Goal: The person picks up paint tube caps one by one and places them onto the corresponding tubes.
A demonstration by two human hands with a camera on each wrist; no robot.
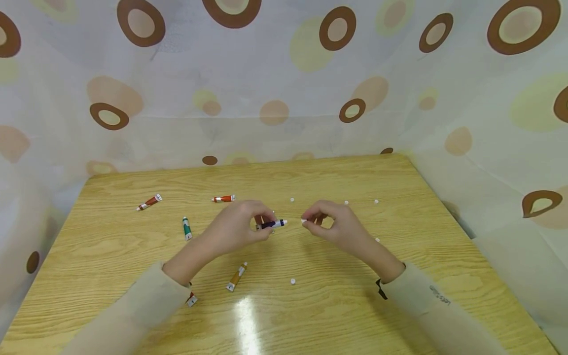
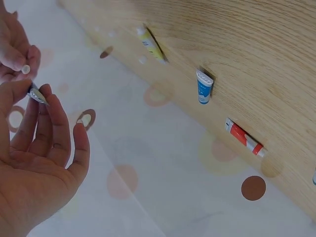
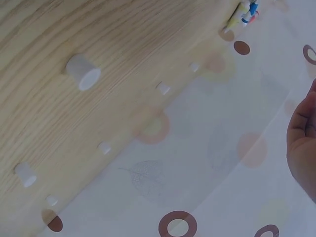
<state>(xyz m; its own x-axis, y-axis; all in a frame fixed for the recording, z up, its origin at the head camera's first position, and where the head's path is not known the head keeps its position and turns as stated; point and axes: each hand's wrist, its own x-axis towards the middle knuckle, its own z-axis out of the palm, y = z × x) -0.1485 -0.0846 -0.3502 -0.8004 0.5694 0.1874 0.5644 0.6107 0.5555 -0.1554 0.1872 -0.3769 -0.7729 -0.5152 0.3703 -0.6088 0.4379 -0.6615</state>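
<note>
Item: dark purple paint tube [image 1: 271, 224], small, lying level above the middle of the desk [image 1: 399, 305], nozzle end pointing toward the person's right. Held off the surface by the left hand [image 1: 239, 227], whose thumb and fingertips pinch its rear end; the left wrist view shows the crimped tail of the tube [image 2: 36, 94] between those fingertips [image 2: 45, 90].

Item: white cap [image 1: 304, 221], tiny, pinched between thumb and forefinger of the right hand [image 1: 333, 224], just beside the tube's nozzle, not touching it. Seen also in the left wrist view as a white cap [image 2: 25, 69] at the right hand's fingertips [image 2: 19, 61].

Surroundings on the desk, wood-grain, pale:
- green tube [image 1: 187, 228], left of the left hand.
- red tube [image 1: 224, 198], beyond the left hand.
- brown-red tube [image 1: 149, 202], far left.
- ochre tube [image 1: 236, 277], near the left forearm.
- a further tube [image 1: 192, 299], partly hidden under the left sleeve; colour cannot be told fully.
- loose white caps: one near the front centre [image 1: 293, 281], one beyond the hands [image 1: 292, 199], two toward the far right [image 1: 346, 202] [image 1: 376, 201], one beside the right wrist [image 1: 377, 240].

Backdrop: pale curtain [image 1: 275, 74] with brown and yellow rings, enclosing the desk on three sides.
</note>
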